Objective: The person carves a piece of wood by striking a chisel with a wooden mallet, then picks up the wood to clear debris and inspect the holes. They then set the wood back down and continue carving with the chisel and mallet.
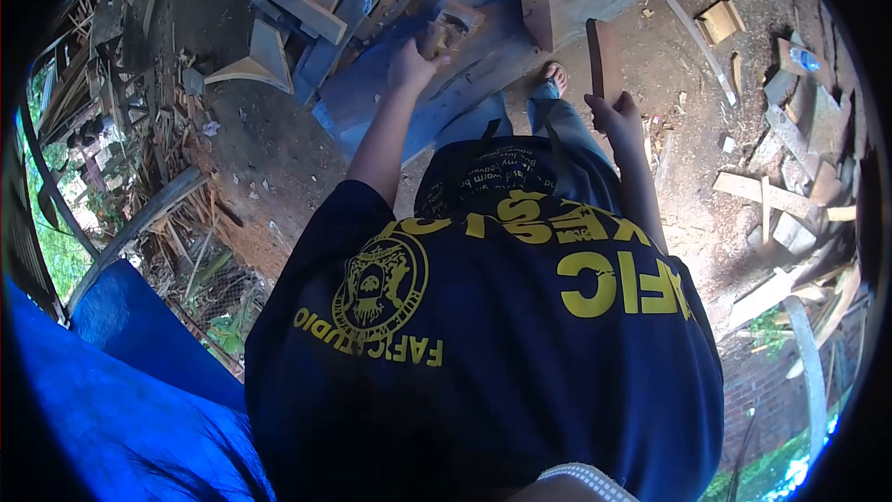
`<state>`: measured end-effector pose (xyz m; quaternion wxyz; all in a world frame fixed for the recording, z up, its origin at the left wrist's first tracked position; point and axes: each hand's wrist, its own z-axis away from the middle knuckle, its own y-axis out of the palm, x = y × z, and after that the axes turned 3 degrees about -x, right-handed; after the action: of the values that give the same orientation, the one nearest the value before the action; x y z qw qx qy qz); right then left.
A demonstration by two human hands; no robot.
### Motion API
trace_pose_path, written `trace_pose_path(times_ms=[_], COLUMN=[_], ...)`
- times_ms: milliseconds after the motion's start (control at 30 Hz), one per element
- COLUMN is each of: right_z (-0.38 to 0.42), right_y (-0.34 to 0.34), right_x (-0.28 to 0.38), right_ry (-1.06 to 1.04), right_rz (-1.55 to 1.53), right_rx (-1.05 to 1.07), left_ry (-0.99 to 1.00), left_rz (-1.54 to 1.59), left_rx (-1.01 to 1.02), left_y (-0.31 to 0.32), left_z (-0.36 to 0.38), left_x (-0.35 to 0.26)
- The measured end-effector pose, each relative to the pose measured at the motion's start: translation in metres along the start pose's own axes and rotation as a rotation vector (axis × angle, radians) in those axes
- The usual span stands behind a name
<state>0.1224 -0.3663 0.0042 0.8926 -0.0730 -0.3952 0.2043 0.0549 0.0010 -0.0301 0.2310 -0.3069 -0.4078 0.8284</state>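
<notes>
My left hand has its fingers round a small brownish object with a shiny, partly see-through look; its kind cannot be made out. It overlaps the grey-blue board lying in front of me. In my right hand is a short reddish-brown wooden block, gripped at its lower end and pointing away from me. Beyond and left of it, a second wooden piece shows at the edge of the board.
Timber offcuts are piled beyond my left hand. A long thin strip lies on the dirt at the right, with scattered wood scraps and a plastic bottle farther out. A blue tarp hangs at the lower left. My bare foot is near the board.
</notes>
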Motion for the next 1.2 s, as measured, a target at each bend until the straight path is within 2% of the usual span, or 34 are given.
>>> trace_pose_path(times_ms=[33, 167, 267, 333, 467, 533, 667, 733, 767, 833, 867, 933, 967, 1033, 1067, 1133, 1200], right_z=[0.001, 0.001, 0.001, 0.000, 0.001, 0.004, 0.006, 0.009, 0.012, 0.012, 0.011, 0.020, 0.018, 0.021, 0.021, 0.020, 0.031], right_y=[0.001, 0.004, 0.004, 0.006, 0.008, 0.010, 0.019, 0.025, 0.028, 0.031, 0.032, 0.039, 0.040, 0.047, 0.050, 0.053, 0.059], right_x=[0.001, 0.003, 0.000, -0.005, -0.001, 0.005, 0.017, 0.024, 0.031, 0.034, 0.034, 0.047, 0.045, 0.053, 0.056, 0.059, 0.070], right_ry=[-0.002, 0.008, 0.005, -0.004, 0.028, 0.030, 0.034, 0.041, 0.038, 0.006, -0.017, -0.043, -0.052, -0.023, -0.041, -0.002, -0.005], right_rz=[0.002, 0.007, 0.014, 0.015, 0.049, 0.051, 0.193, 0.207, 0.197, 0.252, 0.284, 0.319, 0.317, 0.294, 0.307, 0.312, 0.268], right_rx=[0.005, 0.010, -0.003, -0.009, 0.000, 0.016, 0.022, 0.029, 0.062, 0.071, 0.074, 0.068, 0.075, 0.107, 0.108, 0.124, 0.139], left_ry=[0.021, -0.052, 0.049, -0.207, -0.259, -0.302, -0.289, 0.054, 0.037, 0.284, 0.269, 0.888, 0.864, 1.141, 1.116, 1.242, 1.205], left_rz=[-0.112, -0.101, -0.072, 0.475, 0.657, 0.516, 0.450, 0.173, 0.190, 0.486, 0.508, 0.569, 0.590, 0.589, 0.603, 0.647, 0.680], left_rx=[-0.122, -0.198, -0.222, 0.167, 0.215, 0.148, 0.098, -0.294, -0.301, -0.394, -0.405, -0.355, -0.380, -0.402, -0.431, -0.439, -0.455], left_y=[0.001, 0.021, 0.030, 0.010, 0.010, 0.006, 0.012, 0.021, 0.023, 0.031, 0.022, -0.019, -0.025, -0.030, -0.030, -0.029, -0.026], left_z=[0.014, 0.021, 0.010, 0.016, 0.018, 0.018, 0.019, 0.024, 0.027, 0.035, 0.043, 0.063, 0.069, 0.071, 0.066, 0.057, 0.045], left_x=[-0.012, -0.013, 0.011, 0.013, 0.026, 0.030, 0.040, 0.045, 0.048, 0.053, 0.044, 0.009, -0.004, -0.027, -0.034, -0.044, -0.047])
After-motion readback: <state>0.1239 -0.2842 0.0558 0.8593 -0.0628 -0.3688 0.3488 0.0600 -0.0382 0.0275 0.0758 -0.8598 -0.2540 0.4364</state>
